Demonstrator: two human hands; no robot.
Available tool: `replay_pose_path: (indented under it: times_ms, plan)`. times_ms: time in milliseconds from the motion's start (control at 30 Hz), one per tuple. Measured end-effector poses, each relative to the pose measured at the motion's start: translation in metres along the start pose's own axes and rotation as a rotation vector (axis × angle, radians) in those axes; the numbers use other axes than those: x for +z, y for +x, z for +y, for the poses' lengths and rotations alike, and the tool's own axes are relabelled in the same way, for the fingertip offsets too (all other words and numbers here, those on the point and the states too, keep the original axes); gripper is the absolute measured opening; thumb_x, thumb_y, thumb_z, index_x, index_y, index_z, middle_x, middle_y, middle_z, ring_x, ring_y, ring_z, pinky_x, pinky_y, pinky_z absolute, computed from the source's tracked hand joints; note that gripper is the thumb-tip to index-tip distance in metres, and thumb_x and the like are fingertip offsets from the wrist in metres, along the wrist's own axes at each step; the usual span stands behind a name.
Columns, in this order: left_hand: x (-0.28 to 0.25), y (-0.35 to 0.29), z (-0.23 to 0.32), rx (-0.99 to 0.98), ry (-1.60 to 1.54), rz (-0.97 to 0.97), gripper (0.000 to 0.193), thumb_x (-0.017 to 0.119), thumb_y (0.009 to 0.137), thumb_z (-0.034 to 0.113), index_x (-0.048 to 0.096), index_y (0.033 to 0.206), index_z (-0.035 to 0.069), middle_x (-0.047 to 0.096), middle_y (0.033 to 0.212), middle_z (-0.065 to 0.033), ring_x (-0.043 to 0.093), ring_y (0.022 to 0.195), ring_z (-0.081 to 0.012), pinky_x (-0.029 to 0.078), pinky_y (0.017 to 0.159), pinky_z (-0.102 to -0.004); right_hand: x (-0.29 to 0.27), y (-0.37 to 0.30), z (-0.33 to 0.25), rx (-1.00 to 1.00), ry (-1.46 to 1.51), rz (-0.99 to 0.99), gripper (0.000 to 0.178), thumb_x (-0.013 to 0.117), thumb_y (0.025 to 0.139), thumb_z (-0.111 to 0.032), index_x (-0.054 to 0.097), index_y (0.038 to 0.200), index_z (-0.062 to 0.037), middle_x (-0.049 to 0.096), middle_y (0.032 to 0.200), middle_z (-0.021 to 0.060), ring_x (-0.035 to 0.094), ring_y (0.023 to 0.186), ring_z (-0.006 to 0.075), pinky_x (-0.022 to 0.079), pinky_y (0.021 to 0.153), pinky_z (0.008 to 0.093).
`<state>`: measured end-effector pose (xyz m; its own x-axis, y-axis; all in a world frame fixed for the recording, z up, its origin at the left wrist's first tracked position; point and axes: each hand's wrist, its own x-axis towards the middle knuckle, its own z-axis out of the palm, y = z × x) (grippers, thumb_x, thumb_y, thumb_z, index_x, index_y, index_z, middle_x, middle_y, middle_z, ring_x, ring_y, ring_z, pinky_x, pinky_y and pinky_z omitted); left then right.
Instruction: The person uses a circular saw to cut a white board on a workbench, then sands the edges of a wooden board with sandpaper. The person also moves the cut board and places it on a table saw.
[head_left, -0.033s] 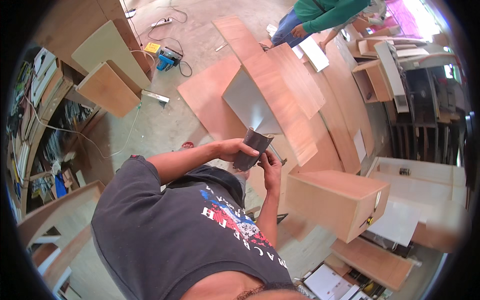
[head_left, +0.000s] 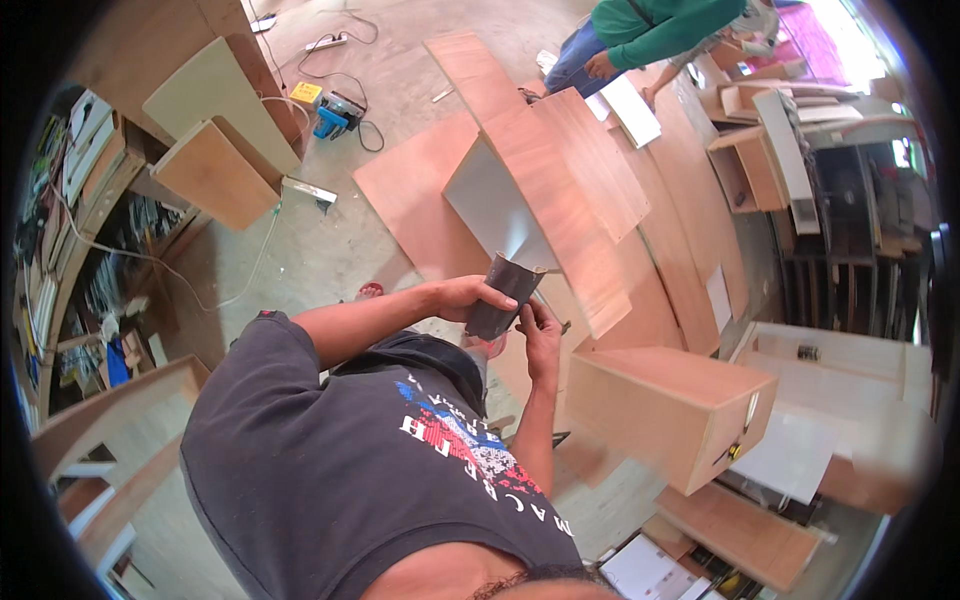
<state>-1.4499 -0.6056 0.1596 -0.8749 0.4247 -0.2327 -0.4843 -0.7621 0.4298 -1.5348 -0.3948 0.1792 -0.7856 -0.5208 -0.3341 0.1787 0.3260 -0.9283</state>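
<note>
A dark grey-brown sheet of sandpaper [head_left: 508,290], bent into a curve with its paler edges showing, is held in front of my body. My left hand [head_left: 465,298] grips its left side, the thumb lying across the face and the fingers behind. At the lower right edge, my right hand [head_left: 541,335] pinches the sheet between thumb and fingers. Just beyond it stands a plywood piece with a long top board [head_left: 545,185] and a grey inner panel [head_left: 495,190].
A wooden box [head_left: 670,410] stands to my right. A blue power tool [head_left: 335,118] and a yellow box [head_left: 306,95] lie on the floor far left, near cords. Plywood boards [head_left: 215,170] lean at left. A co-worker in a green sleeve [head_left: 670,35] works at the far right.
The sandpaper's curled upper edge has opened out a little between my hands. My grip stays nearly the same, and the view has shifted slightly.
</note>
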Motion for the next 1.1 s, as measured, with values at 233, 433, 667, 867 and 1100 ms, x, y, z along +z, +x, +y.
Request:
replay_pose_path:
  times_ms: [233,433,667,867,1100]
  plan:
    - [-0.008,0.101,-0.020,0.351,-0.211,0.453,0.047,0.073,0.092,0.012,0.060,0.135,-0.001,0.071,0.122,-0.0143,0.072,0.108,-0.0257,0.059,0.095,-0.0396,-0.100,0.151,0.035,-0.230,-0.416,-0.185,0.037,0.081,0.092,-0.027,0.071,0.115,0.0005,0.066,0.095,0.0096,0.063,0.083,0.0177,0.052,0.074,0.0348]
    - [0.001,0.141,-0.081,0.521,-0.066,1.074,0.057,0.073,0.098,0.029,0.055,0.144,0.001,0.069,0.109,-0.0090,0.066,0.094,-0.0208,0.054,0.084,-0.0391,-0.175,0.291,0.081,-0.571,-0.955,-0.036,0.040,0.068,0.098,-0.039,0.070,0.122,-0.0070,0.067,0.121,0.0196,0.063,0.114,0.0403,0.051,0.098,0.0516]
    - [-0.017,0.255,-0.117,0.582,1.083,1.511,0.087,0.072,0.087,0.009,0.031,0.164,0.014,0.028,0.168,-0.0250,0.030,0.153,-0.0463,0.027,0.125,-0.0491,-0.175,0.394,0.113,-0.713,-1.277,-0.131,0.072,0.048,0.104,-0.057,0.034,0.164,-0.0202,0.031,0.168,0.0188,0.024,0.157,0.0397,0.022,0.124,0.0606]
    - [0.059,0.392,-0.205,0.383,1.250,1.362,0.108,0.076,0.072,0.005,0.026,0.167,0.018,0.014,0.173,-0.0210,0.015,0.158,-0.0459,0.020,0.126,-0.0593,-0.181,0.397,0.115,-0.735,-1.162,-0.141,0.070,0.041,0.105,-0.058,0.034,0.164,-0.0198,0.033,0.167,0.0178,0.025,0.156,0.0401,0.019,0.124,0.0641]
    - [0.048,0.404,-0.208,0.325,1.301,1.435,0.092,0.079,0.082,0.026,0.037,0.163,0.015,0.023,0.172,-0.0166,0.020,0.156,-0.0480,0.021,0.123,-0.0642,-0.179,0.400,0.109,-0.796,-1.164,-0.291,0.067,0.039,0.107,-0.052,0.034,0.163,-0.0169,0.034,0.164,0.0245,0.025,0.153,0.0469,0.018,0.123,0.0646]
